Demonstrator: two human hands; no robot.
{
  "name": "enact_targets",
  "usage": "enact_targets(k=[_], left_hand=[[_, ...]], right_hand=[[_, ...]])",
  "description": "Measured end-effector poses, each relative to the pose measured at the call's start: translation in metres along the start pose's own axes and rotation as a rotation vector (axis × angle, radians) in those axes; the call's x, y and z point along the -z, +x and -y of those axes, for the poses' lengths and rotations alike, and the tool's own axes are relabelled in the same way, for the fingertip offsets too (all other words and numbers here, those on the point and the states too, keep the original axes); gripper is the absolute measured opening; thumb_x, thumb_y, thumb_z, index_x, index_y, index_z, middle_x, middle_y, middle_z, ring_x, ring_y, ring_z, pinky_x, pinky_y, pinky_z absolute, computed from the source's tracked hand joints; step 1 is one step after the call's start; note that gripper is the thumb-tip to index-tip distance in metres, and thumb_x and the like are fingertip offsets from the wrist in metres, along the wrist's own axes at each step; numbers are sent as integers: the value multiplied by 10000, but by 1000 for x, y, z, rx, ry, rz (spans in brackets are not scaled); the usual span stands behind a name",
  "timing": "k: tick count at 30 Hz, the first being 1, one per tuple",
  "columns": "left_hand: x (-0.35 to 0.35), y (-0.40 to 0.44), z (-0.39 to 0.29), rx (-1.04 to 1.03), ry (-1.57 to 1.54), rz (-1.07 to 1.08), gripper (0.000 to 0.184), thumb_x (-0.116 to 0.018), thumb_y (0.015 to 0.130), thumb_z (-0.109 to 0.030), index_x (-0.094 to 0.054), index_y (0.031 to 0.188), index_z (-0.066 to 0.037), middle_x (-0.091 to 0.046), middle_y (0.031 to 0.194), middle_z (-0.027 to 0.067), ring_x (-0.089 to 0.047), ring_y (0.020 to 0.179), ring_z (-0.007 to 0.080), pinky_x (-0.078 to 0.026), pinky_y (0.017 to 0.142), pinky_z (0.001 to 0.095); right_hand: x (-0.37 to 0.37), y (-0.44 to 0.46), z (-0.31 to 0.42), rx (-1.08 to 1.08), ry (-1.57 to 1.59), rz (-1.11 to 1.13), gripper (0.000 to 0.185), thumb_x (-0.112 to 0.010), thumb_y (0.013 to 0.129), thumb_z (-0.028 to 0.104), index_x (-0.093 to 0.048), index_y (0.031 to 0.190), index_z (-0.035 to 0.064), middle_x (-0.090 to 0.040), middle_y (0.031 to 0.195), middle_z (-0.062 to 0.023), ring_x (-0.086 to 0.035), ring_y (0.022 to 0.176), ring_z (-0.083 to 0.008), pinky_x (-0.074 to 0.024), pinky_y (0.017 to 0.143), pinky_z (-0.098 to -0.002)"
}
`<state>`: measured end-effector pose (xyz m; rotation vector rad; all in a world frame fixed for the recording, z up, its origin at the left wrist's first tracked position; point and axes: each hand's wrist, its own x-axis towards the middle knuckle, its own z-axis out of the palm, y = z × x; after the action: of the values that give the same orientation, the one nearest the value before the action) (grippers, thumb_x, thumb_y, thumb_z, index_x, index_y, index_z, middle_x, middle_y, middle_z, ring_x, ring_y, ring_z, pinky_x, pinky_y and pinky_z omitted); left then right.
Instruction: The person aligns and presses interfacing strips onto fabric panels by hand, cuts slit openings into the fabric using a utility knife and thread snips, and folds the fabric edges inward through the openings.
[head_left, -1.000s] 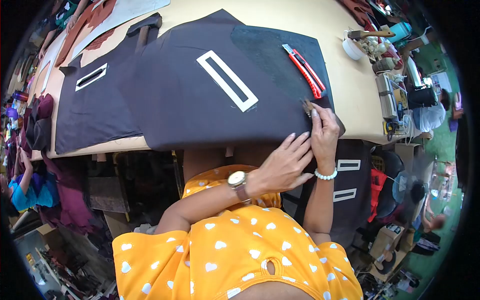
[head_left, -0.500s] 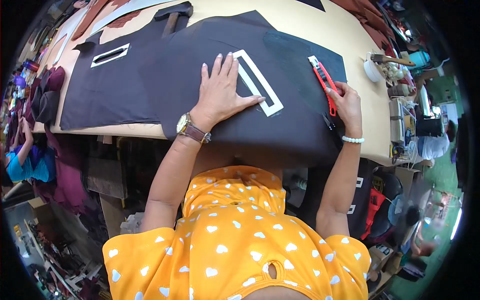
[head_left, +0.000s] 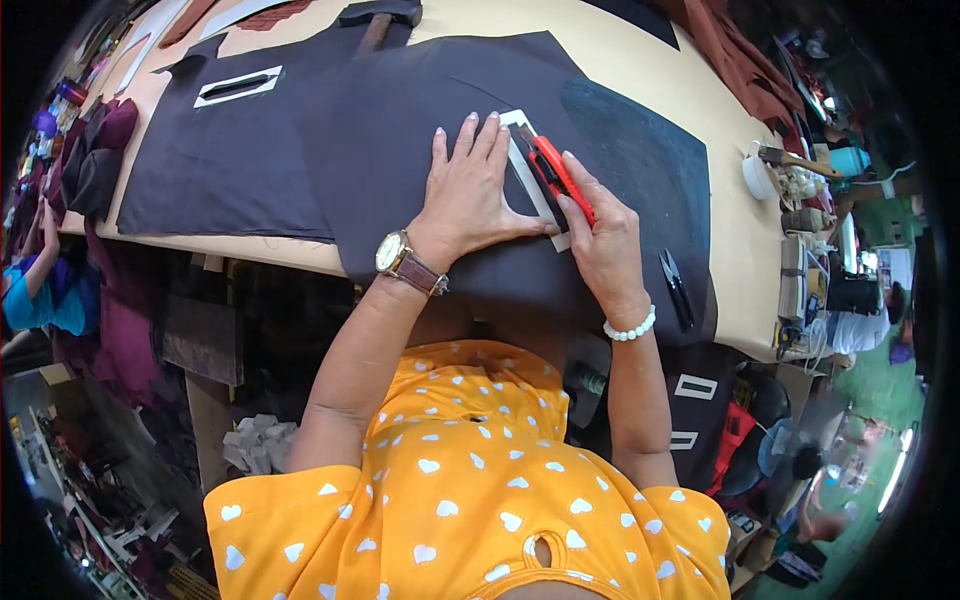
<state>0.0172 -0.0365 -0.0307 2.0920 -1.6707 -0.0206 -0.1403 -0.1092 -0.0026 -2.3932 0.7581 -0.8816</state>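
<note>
My left hand lies flat with fingers spread on a dark sheet of fabric. Its fingertips and thumb press on the left side of a white, slotted rectangular frame. In my right hand is a red utility knife, gripped between thumb and fingers. The knife lies slantwise over the frame, its tip close to the frame's top end; whether the blade touches the fabric I cannot tell. Near my right wrist, black thread snips rest on the dark fabric.
A hammer stands at the back. Further left, another white frame lies on dark fabric. A dark board is at right. A brush and white bowl sit by the table's right edge. Another person's arm shows far left.
My right hand has brought the utility knife leftward from the board's side to over the white frame. The snips now show fully. My left hand stays on the frame; the view has shifted slightly.
</note>
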Motion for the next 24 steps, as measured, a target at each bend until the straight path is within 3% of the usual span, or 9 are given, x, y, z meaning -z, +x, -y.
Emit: enact_targets(k=[2,5,20,24], left_hand=[[0,1,1,3,-11,-3,1164,-623,561,-761,-324,1348,42,-307,1412,214,-240,1337,355,-168,1068,549],[1,1,0,12,-5,18,1166,-629,556,-757,-320,1351,39,-304,1413,215,-239,1337,355,-166,1068,552],[0,1,0,6,-36,-1,1156,-646,554,-740,-328,1344,41,-302,1411,219,-247,1331,361,-164,1065,560],[2,0,0,10,-36,11,1158,-650,556,-735,-318,1350,41,-294,1416,218,-242,1334,359,-164,1065,558]], right_hand=[[-1,1,2,-27,-66,32,412,-584,822,40,-549,1227,101,-606,793,-169,-611,702,-325,-470,627,-394],[2,4,7,-69,-113,93,411,-581,824,-2,-557,1224,89,-642,898,-181,-641,757,-281,-496,676,-340],[3,11,11,-51,-213,143,390,-576,828,33,-567,1211,106,-604,788,-189,-596,680,-344,-464,621,-398],[19,35,28,-1,-431,277,323,-539,845,90,-604,1158,134,-620,777,-163,-621,693,-331,-501,628,-420]])
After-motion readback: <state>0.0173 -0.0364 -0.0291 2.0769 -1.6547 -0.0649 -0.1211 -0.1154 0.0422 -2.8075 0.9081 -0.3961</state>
